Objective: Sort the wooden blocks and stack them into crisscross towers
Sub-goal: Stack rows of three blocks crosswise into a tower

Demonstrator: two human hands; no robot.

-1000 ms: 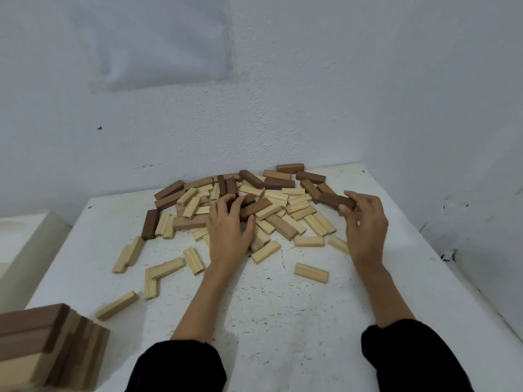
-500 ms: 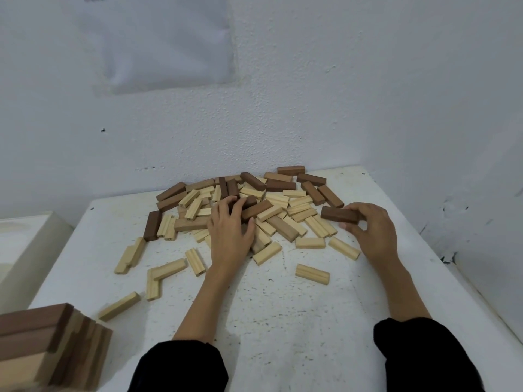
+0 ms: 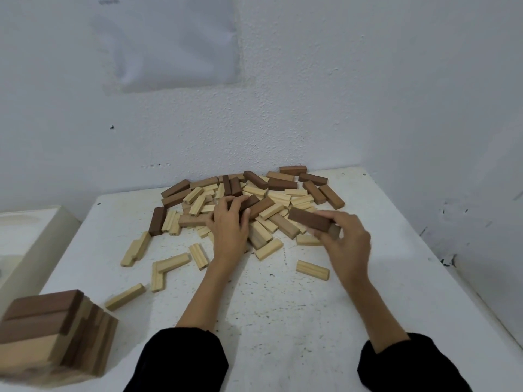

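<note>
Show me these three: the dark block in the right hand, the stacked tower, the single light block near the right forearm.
dark block (image 3: pixel 310 219): head view, middle of its long face.
stacked tower (image 3: pixel 42 306): head view, dark top layer.
single light block (image 3: pixel 312 270): head view, middle of its top.

One left hand (image 3: pixel 229 233), one right hand (image 3: pixel 345 244), one raised dark brown wooden block (image 3: pixel 308 219), one heap of wooden blocks (image 3: pixel 283 193), one stacked wooden tower (image 3: pixel 53 335) lower left.
</note>
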